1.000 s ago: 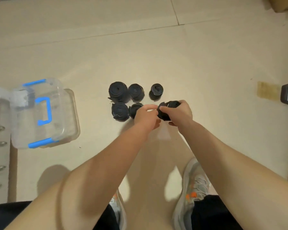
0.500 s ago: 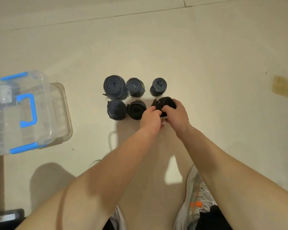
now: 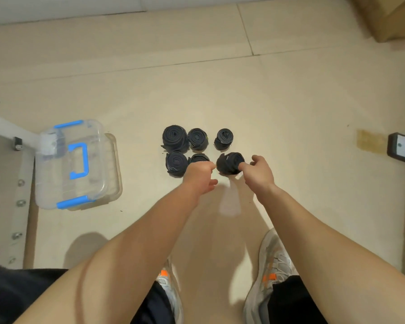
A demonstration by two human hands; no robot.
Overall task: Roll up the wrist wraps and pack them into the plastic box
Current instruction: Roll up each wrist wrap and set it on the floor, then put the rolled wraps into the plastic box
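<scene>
A black roll [image 3: 229, 163] stands on end on the floor [image 3: 290, 113], spiral up; the right grip [image 3: 260, 172] touches its side with fingertips [image 3: 242, 165], hold unclear; the left grip [image 3: 199, 175] is curled, empty.

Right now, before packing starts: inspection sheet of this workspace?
Surface: beige tiled floor.
Job's things: six rolled wraps in two rows of three; clear plastic box, blue handle, left of them.
Clutter: tan patch on the floor.
Grips: left grip curled over the front-middle roll, hold unclear; right grip touches the front-right roll.
Cables: nothing seen.
Surroundings: metal frame left, bracket right, cardboard box far right corner; shoes below.
</scene>
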